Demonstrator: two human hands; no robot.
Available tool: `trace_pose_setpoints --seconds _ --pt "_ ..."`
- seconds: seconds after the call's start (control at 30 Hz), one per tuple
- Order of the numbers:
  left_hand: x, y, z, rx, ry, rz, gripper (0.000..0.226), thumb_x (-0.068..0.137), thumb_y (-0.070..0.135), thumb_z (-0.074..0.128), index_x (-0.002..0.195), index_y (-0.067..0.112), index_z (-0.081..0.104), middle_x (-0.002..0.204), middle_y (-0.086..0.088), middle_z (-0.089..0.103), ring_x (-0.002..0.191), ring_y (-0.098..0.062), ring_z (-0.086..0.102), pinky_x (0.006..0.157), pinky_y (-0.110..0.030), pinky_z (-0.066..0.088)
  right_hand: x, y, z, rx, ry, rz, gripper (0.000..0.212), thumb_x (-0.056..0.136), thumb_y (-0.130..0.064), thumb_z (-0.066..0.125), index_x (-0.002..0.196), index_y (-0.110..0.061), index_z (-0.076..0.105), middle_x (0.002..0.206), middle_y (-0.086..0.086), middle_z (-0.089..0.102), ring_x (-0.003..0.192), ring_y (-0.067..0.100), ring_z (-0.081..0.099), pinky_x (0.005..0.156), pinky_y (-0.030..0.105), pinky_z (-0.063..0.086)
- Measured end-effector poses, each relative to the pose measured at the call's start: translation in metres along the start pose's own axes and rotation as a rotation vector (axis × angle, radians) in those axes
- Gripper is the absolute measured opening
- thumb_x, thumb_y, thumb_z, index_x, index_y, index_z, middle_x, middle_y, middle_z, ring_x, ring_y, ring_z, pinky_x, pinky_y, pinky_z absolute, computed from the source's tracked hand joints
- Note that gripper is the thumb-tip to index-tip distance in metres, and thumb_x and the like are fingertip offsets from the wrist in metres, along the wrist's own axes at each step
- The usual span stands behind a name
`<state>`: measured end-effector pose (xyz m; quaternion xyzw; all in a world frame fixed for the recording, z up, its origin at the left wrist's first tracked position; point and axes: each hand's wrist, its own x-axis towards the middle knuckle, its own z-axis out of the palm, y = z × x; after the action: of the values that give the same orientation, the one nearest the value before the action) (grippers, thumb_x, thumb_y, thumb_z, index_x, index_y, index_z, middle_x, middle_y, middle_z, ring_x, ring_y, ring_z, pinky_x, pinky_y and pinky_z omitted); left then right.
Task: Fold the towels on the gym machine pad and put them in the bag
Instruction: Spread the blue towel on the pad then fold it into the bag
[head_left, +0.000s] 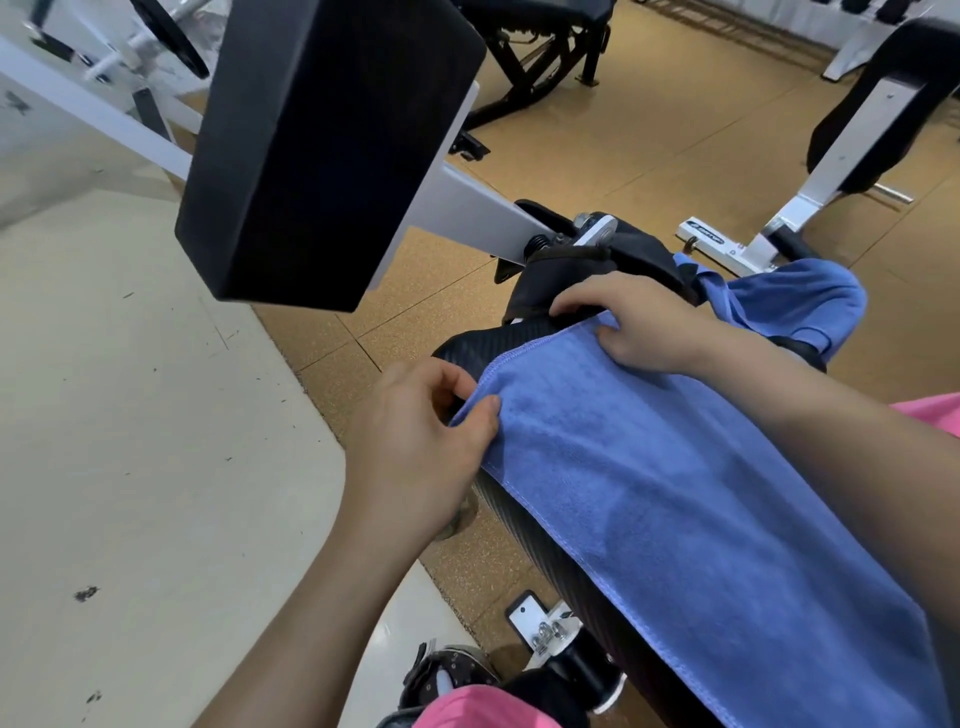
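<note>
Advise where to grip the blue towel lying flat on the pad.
Pinch the blue towel at the two corners of its short stitched far end, coming from above. It lies flat along the pad with that end exposed; the left hand and right hand pinch there.

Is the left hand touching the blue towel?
Touching. The head view shows the left hand pinching a corner of the towel between thumb and fingers.
</note>
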<state>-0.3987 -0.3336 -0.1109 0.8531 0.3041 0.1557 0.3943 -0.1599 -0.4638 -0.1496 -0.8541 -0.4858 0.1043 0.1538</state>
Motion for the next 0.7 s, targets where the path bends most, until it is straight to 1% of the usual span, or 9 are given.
trace_pose_setpoints --seconds 0.03,0.1,0.2,0.27,0.33,0.43,0.57,0.63,0.7 --pt "-0.001 0.002 -0.001 0.031 0.007 0.026 0.014 0.08 0.032 0.071 0.071 0.028 0.059 0.079 0.012 0.058 0.077 -0.001 0.054 0.065 -0.018 0.039 0.001 -0.007 -0.003 0.018 -0.029 -0.027 0.051 0.078 0.006 0.049 0.118 -0.023 0.063 0.118 -0.008 0.061 0.11 0.012 0.052 0.09 0.026 0.042" --pt "-0.001 0.004 -0.003 -0.001 0.013 0.041 0.014 0.077 0.027 0.07 0.069 0.024 0.059 0.075 0.01 0.06 0.073 -0.001 0.056 0.063 -0.016 0.041 0.001 -0.013 -0.009 0.068 -0.08 -0.042 0.045 0.076 0.006 0.052 0.11 -0.021 0.063 0.108 -0.009 0.062 0.103 0.012 0.056 0.084 0.024 0.043" --pt "0.002 0.005 -0.007 -0.227 -0.069 -0.035 0.015 0.076 0.012 0.068 0.067 0.013 0.056 0.061 0.002 0.058 0.056 -0.011 0.051 0.051 -0.021 0.039 -0.001 -0.014 -0.018 0.137 -0.16 -0.003 0.036 0.072 0.005 0.056 0.095 -0.023 0.06 0.095 -0.009 0.061 0.091 0.014 0.058 0.08 0.035 0.05" --pt "0.007 0.004 -0.009 -0.373 -0.155 -0.102 0.018 0.077 0.004 0.067 0.067 0.007 0.053 0.059 -0.002 0.05 0.056 -0.013 0.042 0.047 -0.018 0.031 0.001 -0.016 -0.021 0.157 -0.234 0.037 0.034 0.07 0.002 0.056 0.091 -0.025 0.058 0.092 -0.005 0.06 0.086 0.019 0.058 0.077 0.044 0.052" --pt "0.012 0.005 -0.012 -0.48 -0.236 -0.153 0.02 0.079 0.001 0.071 0.069 0.007 0.055 0.064 -0.007 0.048 0.057 -0.012 0.041 0.049 -0.016 0.029 0.003 -0.017 -0.024 0.17 -0.307 0.07 0.034 0.067 -0.004 0.054 0.088 -0.031 0.057 0.088 -0.001 0.06 0.081 0.024 0.057 0.069 0.051 0.053" --pt "0.016 0.006 -0.014 -0.521 -0.305 -0.167 0.02 0.077 0.003 0.077 0.071 0.01 0.059 0.064 -0.006 0.051 0.051 -0.006 0.045 0.046 -0.011 0.033 0.007 -0.017 -0.027 0.145 -0.341 0.087 0.029 0.069 -0.004 0.056 0.086 -0.027 0.058 0.081 0.002 0.057 0.071 0.023 0.052 0.065 0.047 0.049" --pt "0.016 0.004 -0.012 -0.613 -0.257 -0.211 0.019 0.074 0.001 0.079 0.072 0.012 0.063 0.068 -0.006 0.059 0.057 -0.01 0.054 0.05 -0.014 0.041 0.009 -0.016 -0.023 0.085 -0.33 0.078 0.014 0.073 -0.003 0.059 0.084 -0.01 0.062 0.096 0.009 0.06 0.084 0.027 0.057 0.074 0.047 0.049" --pt "0.015 0.003 -0.012 -0.646 -0.227 -0.227 0.019 0.075 0.003 0.079 0.07 0.014 0.064 0.072 -0.007 0.062 0.064 -0.013 0.058 0.058 -0.02 0.045 0.009 -0.012 -0.023 0.068 -0.322 0.078 0.011 0.071 -0.004 0.058 0.079 -0.011 0.057 0.09 0.007 0.06 0.077 0.025 0.054 0.068 0.046 0.047" --pt "0.016 0.003 -0.012 -0.64 -0.199 -0.233 0.016 0.074 0.006 0.08 0.07 0.014 0.067 0.072 -0.004 0.064 0.067 -0.013 0.058 0.062 -0.023 0.045 0.009 -0.01 -0.026 0.05 -0.325 0.082 0.013 0.07 -0.006 0.058 0.074 -0.015 0.051 0.076 0.003 0.055 0.065 0.02 0.046 0.059 0.041 0.04"
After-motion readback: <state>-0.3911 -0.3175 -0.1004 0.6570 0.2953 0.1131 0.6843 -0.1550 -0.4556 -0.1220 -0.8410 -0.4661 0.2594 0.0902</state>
